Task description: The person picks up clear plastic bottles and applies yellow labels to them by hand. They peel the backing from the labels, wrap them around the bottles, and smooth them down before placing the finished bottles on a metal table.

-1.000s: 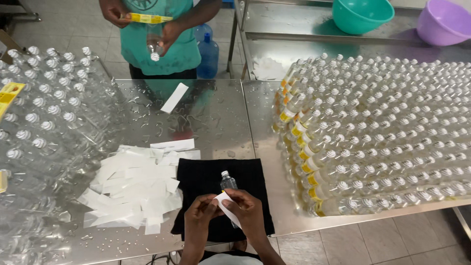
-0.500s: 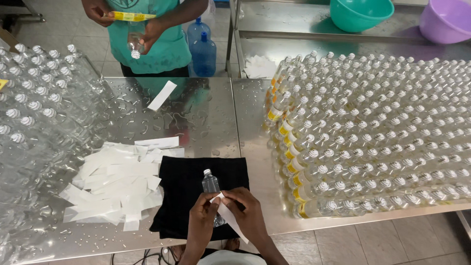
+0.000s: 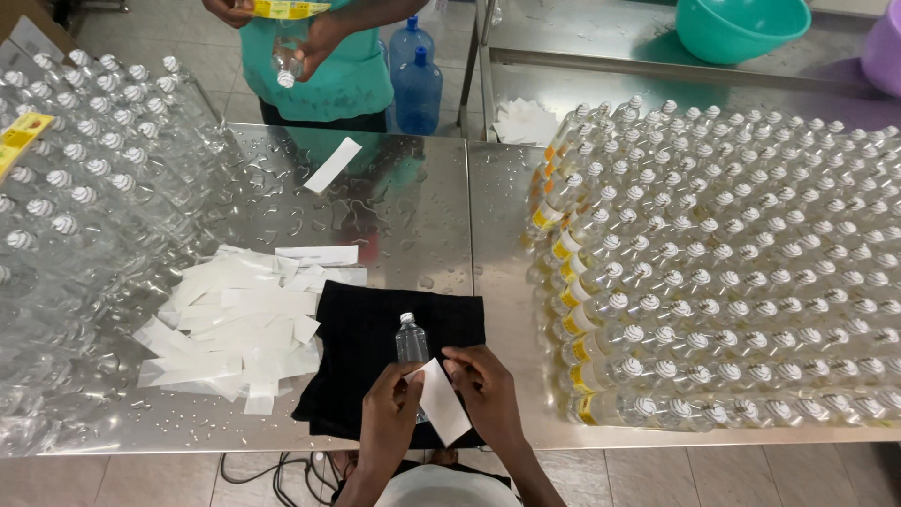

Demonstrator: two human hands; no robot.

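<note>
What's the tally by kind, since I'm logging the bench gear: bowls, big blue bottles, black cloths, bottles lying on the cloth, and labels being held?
Bowls: 2, the teal bowl and the purple bowl
Big blue bottles: 2
Black cloth: 1
Small clear bottle on the cloth: 1
White label held in the fingers: 1
Total: 7

Both hands, left hand (image 3: pixel 389 413) and right hand (image 3: pixel 488 394), hold a white label (image 3: pixel 441 402) against a clear bottle (image 3: pixel 411 340) over a black cloth (image 3: pixel 361 366) on the bench (image 3: pixel 413 207).

Head-worn view — steeply downward
Close above the wet shiny steel surface (image 3: pixel 394 211), facing forward across it.
</note>
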